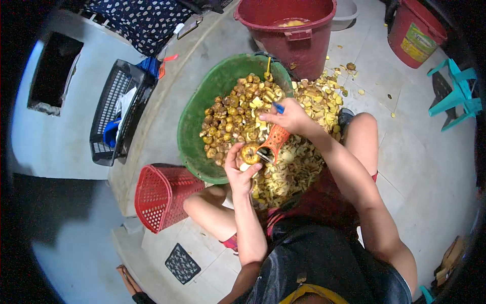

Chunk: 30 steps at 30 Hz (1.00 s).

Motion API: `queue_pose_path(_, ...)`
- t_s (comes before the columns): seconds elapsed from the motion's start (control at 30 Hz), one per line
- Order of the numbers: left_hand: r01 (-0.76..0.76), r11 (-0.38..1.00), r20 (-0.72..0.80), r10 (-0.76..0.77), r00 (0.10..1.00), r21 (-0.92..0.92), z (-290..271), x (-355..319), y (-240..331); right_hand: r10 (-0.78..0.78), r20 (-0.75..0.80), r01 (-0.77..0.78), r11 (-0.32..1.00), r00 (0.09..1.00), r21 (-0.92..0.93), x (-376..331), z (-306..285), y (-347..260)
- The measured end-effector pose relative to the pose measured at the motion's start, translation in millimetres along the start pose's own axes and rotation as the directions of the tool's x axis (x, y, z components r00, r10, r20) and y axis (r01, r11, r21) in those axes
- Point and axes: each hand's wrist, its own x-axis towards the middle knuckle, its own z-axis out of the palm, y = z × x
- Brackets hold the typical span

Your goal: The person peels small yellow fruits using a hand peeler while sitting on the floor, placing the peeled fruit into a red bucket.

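My left hand (240, 169) closes around a round, brownish-yellow potato (250, 153) with a pale cut patch showing near its lower edge. My right hand (289, 117) grips a peeler (276, 140) with an orange, perforated body; its metal blade end lies right beside the potato. A bit of blue pokes out above my right fingers. Both hands are over the near right edge of a big green tub (186, 133), which holds many unpeeled potatoes (226, 119) and some pale pieces. A heap of peelings (283, 177) lies between the tub and my lap.
A large red bucket (304, 50) with pale pieces inside stands beyond the tub. To the left are a red perforated basket (169, 195) and a dark crate (114, 114). A teal stool (458, 91) and another red bucket (416, 33) stand at right. Loose peelings (349, 67) litter the floor.
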Motion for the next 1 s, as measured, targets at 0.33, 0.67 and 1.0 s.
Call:
queue_pose_path(0.33,-0.129,0.985,-0.208,0.15,0.967,0.113,-0.8,-6.8,8.7,-0.447,0.358,0.566,0.54,0.82,-0.623,-46.7,31.3,1.9)
queue_pose_path(0.67,-0.11,0.975,-0.133,0.137,0.982,0.191,-4.2,-13.8,11.4,-0.371,0.217,0.384,0.472,0.903,-0.794,-36.3,39.5,10.5)
queue_pose_path(1.0,-0.193,0.955,-0.198,0.239,0.951,0.224,-18.3,-6.0,5.6,-0.503,0.407,0.647,0.591,0.763,-0.482,-52.1,38.7,-3.7)
